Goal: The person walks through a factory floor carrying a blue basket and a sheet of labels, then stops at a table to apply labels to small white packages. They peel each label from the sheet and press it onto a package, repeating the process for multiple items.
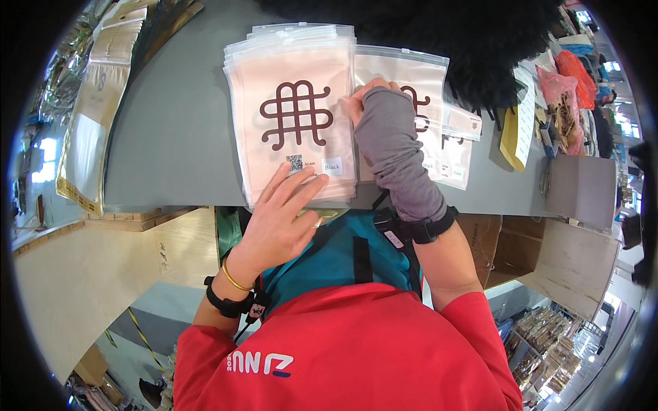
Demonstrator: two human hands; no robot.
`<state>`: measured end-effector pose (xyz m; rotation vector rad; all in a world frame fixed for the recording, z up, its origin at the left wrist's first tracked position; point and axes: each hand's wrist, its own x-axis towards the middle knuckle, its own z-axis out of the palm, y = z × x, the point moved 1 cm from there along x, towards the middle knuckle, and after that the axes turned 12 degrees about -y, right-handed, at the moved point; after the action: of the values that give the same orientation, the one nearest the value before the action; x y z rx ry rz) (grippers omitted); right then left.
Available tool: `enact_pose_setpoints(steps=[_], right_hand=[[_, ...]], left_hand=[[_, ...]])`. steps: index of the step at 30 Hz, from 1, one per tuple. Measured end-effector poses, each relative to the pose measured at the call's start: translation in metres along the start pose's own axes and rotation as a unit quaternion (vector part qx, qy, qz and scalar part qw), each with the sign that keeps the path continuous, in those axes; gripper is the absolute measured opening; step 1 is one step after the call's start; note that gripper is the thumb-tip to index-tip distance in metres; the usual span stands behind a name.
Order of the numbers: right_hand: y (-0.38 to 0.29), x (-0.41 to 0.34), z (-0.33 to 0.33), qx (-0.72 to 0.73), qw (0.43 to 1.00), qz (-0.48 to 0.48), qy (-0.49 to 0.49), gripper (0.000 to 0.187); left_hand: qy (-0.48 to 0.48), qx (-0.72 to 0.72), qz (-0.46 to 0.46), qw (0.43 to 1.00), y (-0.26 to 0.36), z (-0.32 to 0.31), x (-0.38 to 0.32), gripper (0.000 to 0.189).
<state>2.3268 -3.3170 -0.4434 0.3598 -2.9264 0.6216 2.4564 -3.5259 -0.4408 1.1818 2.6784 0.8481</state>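
A stack of frosted plastic zip bags (295, 67) with pink inserts, a dark looped emblem and a small white label lies in front of me. My left hand (288, 205) rests on the stack's lower edge, fingers spread over the top bag. My right hand (380, 110), in a grey fingerless glove, is curled at the stack's right edge. It partly covers another pink zip bag (401, 64) beside the stack. Whether its fingertips pinch a bag edge is hidden. Smaller zip bags (455, 159) lie partly under that second bag, further right.
Black furry material (442, 31) covers the back of the grey table (169, 128). Long gold-and-clear packaging bags (97, 103) lie at the left. A yellow-and-white paper piece (516, 128) and red and pink plastic bags (570, 87) are at the right. Below is an open cardboard box (514, 251).
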Motion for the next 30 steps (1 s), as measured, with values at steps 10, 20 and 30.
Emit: enact_pose_setpoints(steps=[10, 20, 30], right_hand=[[-0.007, 0.001, 0.006, 0.024, 1.0, 0.002, 0.014, 0.029], [0.104, -0.014, -0.057, -0.05, 0.987, 0.155, -0.018, 0.04], [-0.043, -0.101, -0.091, 0.151, 0.95, -0.18, -0.204, 0.05]], left_hand=[[-0.017, 0.004, 0.004, 1.0, 0.001, -0.001, 0.006, 0.014], [0.029, -0.292, -0.181, 0.939, 0.018, -0.023, -0.01, 0.01], [0.131, -0.455, -0.232, 0.85, 0.03, -0.011, 0.003, 0.031]])
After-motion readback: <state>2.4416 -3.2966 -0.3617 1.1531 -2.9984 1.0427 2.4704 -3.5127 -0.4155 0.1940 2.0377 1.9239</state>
